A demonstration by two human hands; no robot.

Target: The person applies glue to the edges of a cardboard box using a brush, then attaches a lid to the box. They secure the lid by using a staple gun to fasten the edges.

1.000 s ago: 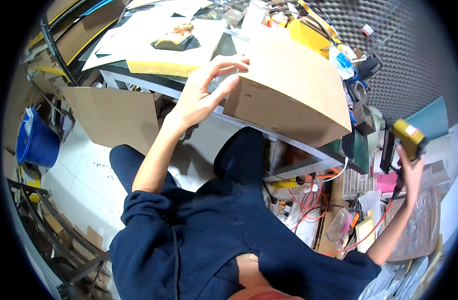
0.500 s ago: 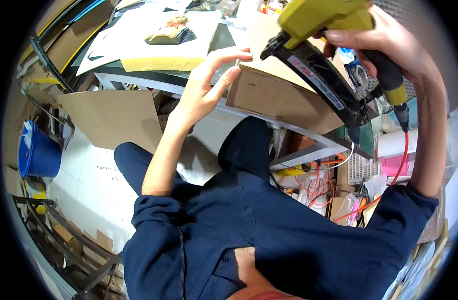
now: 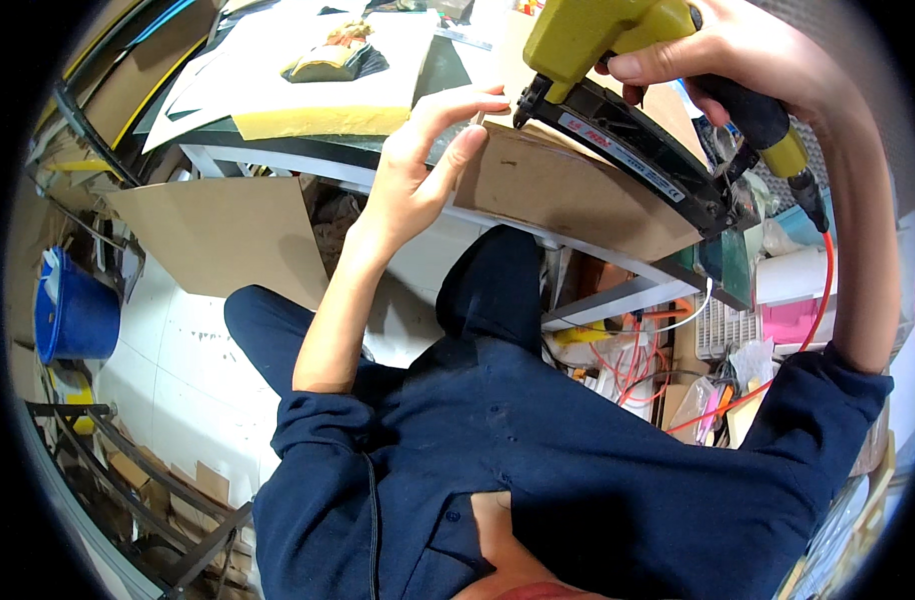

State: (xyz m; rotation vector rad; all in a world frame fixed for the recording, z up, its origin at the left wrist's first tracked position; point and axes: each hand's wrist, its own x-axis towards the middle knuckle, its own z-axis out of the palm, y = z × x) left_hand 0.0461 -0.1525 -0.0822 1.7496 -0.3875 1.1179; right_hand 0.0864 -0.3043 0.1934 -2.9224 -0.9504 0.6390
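My right hand (image 3: 713, 60) is wrapped round the handle of a yellow-green air nail gun (image 3: 588, 45) with a black magazine. The gun's black nose is at the near left corner of a brown board piece (image 3: 568, 190), close to my left fingertips; I cannot tell whether it touches. My left hand (image 3: 418, 165) pinches that corner, thumb on the near side and fingers above. A thin pale edge shows between thumb and fingers. The gun hides part of the board's top. A red air hose (image 3: 828, 285) runs from the gun's handle past my right arm.
Left on the table lie white sheets, a yellow-edged slab (image 3: 323, 122) and a small dark, curved object (image 3: 328, 65). A brown panel (image 3: 218, 230) leans below the table. A blue bucket (image 3: 83, 310) stands at left; tangled cables (image 3: 633, 370) lie at lower right.
The nail gun has moved down and to the left in my right hand, bringing its nose nearer the board's corner. My left hand keeps its pinch, nearly unmoved.
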